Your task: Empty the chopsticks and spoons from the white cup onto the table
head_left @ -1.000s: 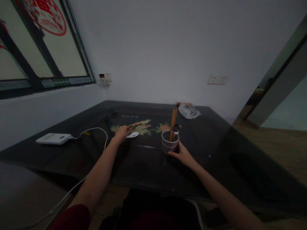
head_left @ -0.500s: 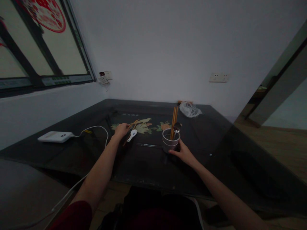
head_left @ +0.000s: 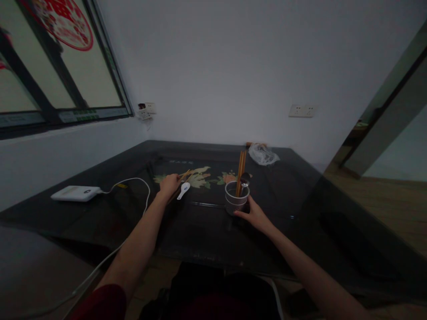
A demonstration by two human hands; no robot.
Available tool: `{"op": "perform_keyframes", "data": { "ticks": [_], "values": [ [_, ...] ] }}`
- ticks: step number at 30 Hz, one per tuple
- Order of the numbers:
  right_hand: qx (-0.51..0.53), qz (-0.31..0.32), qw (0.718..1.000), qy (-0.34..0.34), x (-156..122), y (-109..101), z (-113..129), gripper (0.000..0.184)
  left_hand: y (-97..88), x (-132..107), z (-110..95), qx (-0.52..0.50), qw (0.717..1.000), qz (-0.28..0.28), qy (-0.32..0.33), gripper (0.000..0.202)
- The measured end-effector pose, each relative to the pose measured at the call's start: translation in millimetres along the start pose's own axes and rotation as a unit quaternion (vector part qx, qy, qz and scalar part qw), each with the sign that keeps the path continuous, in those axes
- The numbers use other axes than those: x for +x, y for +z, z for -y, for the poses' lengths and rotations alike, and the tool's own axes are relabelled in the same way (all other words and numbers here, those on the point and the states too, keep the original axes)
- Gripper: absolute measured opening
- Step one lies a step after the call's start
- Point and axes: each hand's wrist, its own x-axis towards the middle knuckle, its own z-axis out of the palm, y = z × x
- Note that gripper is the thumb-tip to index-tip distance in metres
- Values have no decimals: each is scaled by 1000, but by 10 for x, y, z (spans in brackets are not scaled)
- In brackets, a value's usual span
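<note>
Lying just right of the left grip (head_left: 169, 184): white spoon (head_left: 183, 190).

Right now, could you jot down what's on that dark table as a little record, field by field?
left hand: closed on wooden chopsticks, next to a white spoon lying on the table
right hand: holds the near side of a cup
cup contents: upright chopsticks and a metal spoon
table: dark, glossy, with a flower pattern in the middle
left side: white flat device with a white cable
far edge: crumpled clear plastic bag
</note>
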Motion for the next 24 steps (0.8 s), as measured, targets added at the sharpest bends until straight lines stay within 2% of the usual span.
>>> {"op": "perform_keyframes", "data": {
  "ticks": [6,12,24],
  "values": [
    [-14,0,1000,-3,-1,-9,15,68,-53,-26,4,-2,1000,-18,6,35],
    [-10,1,1000,-4,-5,-7,36,67,-53,24,104,-11,999,-8,-39,38],
    [-7,-3,1000,-12,8,0,-7,70,1,37,155,-26,999,-16,-19,42]
  ]
}}
